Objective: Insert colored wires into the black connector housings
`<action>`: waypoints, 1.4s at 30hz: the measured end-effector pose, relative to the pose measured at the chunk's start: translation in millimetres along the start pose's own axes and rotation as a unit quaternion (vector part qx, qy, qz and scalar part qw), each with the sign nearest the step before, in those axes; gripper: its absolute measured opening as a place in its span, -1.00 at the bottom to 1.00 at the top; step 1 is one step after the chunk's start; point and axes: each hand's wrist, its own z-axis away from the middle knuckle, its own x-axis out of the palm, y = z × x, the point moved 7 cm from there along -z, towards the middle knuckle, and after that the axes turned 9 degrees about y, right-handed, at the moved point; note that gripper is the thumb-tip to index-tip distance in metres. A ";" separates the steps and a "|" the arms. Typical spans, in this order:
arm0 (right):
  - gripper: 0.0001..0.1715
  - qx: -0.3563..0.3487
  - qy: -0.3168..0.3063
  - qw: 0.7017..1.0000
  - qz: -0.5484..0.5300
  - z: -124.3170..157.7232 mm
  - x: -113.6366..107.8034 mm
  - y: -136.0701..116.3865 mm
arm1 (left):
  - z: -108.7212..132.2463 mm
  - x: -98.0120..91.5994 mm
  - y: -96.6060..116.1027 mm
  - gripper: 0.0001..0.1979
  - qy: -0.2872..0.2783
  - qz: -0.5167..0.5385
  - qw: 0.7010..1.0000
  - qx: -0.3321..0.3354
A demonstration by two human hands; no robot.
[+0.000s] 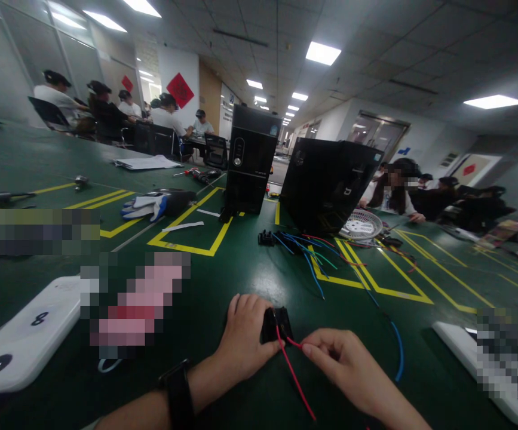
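My left hand (245, 340) grips a small black connector block (275, 324) just above the green table. My right hand (343, 364) pinches a red wire (294, 376) right at the block, where the wire's end meets it. The red wire trails down toward me between my forearms. A black watch (177, 391) sits on my left wrist. Farther out lie a bundle of blue, green and red wires (312, 254) and another black connector (266, 238).
Two black computer cases (250, 158) (328, 185) stand mid-table beside a white fan grille (361, 225). Work gloves (151, 205) and screwdrivers (200, 174) lie left of them. White devices sit at the near left (21, 343) and near right (474, 352). Several people sit at both sides.
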 end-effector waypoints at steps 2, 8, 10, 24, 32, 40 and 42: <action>-0.59 0.010 0.013 0.999 -0.031 0.1 2.6 0.4 | 0.2 -0.2 0.1 -0.59 0.002 0.002 1.000 0.001; -0.56 0.014 0.001 0.998 -0.060 3.9 15.9 -2.2 | 0.5 2.5 -1.0 -0.62 -0.003 0.009 1.000 0.004; -0.62 -0.012 -0.015 1.000 -0.020 4.8 16.5 -5.6 | 0.0 3.2 -1.6 -0.60 -0.005 0.009 1.000 0.003; -0.60 -0.042 0.068 0.995 0.065 5.0 2.0 -8.0 | 0.9 3.1 -1.6 -0.60 -0.011 0.021 1.000 0.006; -0.64 -0.094 0.015 0.993 0.072 8.1 16.4 -17.1 | -0.7 1.9 0.6 -0.63 -0.020 0.002 1.000 0.003; -0.75 -0.109 0.008 0.979 0.171 7.3 -0.3 -18.5 | 0.3 2.8 -1.3 -0.61 -0.015 0.013 1.000 0.004; -0.74 -0.116 0.017 0.980 0.159 7.9 -2.0 -19.9 | 0.2 2.6 -0.7 -0.60 -0.017 0.014 1.000 0.004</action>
